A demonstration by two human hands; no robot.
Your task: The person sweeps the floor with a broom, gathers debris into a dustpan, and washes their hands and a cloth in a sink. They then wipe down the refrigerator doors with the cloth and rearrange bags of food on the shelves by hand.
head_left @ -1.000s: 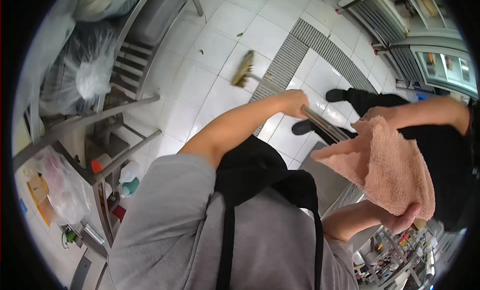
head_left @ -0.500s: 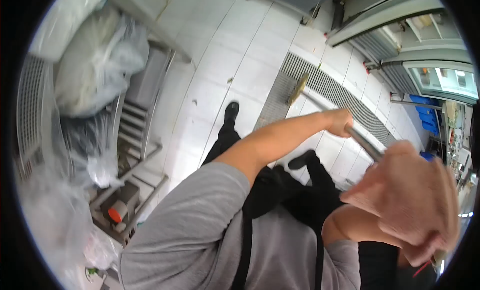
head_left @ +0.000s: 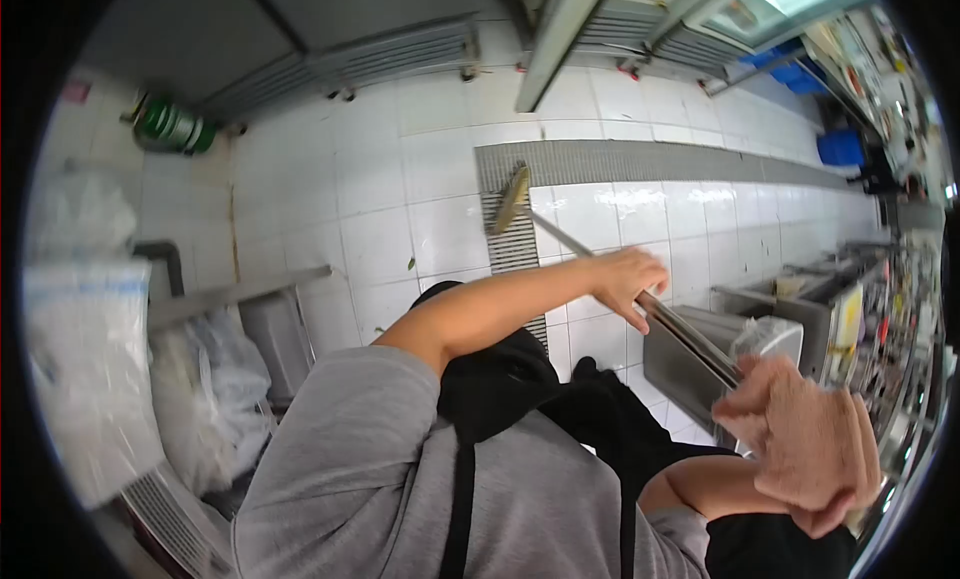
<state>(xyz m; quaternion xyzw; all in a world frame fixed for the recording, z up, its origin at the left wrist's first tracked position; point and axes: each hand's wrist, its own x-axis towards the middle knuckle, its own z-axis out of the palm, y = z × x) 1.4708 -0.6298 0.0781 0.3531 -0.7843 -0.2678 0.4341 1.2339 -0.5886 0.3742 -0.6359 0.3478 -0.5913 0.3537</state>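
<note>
A long-handled floor brush [head_left: 512, 201] with a yellowish head rests on the floor grating. My left hand [head_left: 630, 282] curls loosely around its metal handle, thumb apart from the fingers. Toward the handle's upper end is a folded pink cloth [head_left: 815, 439] at my right hand, which it covers. My right forearm [head_left: 705, 484] reaches up to the cloth; the fingers are hidden. The handle runs up to the cloth, and I cannot see whether my right fingers also wrap it.
A drain grating [head_left: 660, 163] crosses the white tiled floor. A green cylinder [head_left: 172, 125] stands at far left near steel cabinets [head_left: 390, 59]. Plastic bags [head_left: 205, 399] fill a rack on the left. A steel bin [head_left: 690, 354] and cluttered shelving [head_left: 890, 329] stand on the right.
My view has swung left, bringing the green cylinder and cabinets into sight. The brush head remains on the grating. My left hand's grip has loosened, with the thumb now apart.
</note>
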